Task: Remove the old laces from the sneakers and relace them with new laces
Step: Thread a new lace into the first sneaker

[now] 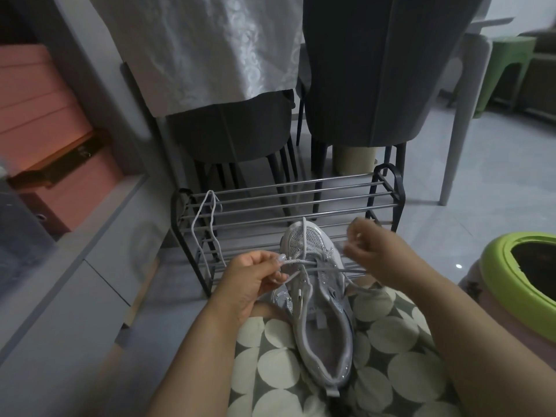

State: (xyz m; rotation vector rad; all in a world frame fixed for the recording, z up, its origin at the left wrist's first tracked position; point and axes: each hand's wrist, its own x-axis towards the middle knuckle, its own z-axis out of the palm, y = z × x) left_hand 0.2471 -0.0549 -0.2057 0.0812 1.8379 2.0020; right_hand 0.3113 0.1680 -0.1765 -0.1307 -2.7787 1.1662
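A silver-grey sneaker (316, 299) lay on the person's lap, toe pointing away, on a polka-dot cloth (385, 350). A grey lace (304, 261) was threaded through its lower eyelets, one strand running up over the toe. The left hand (252, 281), just left of the sneaker, pinched a lace end between thumb and curled fingers. The right hand (373, 251), to the right near the toe, was motion-blurred; its fingers were curled and seemed to pinch the other lace end. Just beyond the sneaker stood a metal shoe rack (301, 203), with a second lace (207, 227) draped over its left bars. A green-rimmed basin (493, 266) sat at the right.
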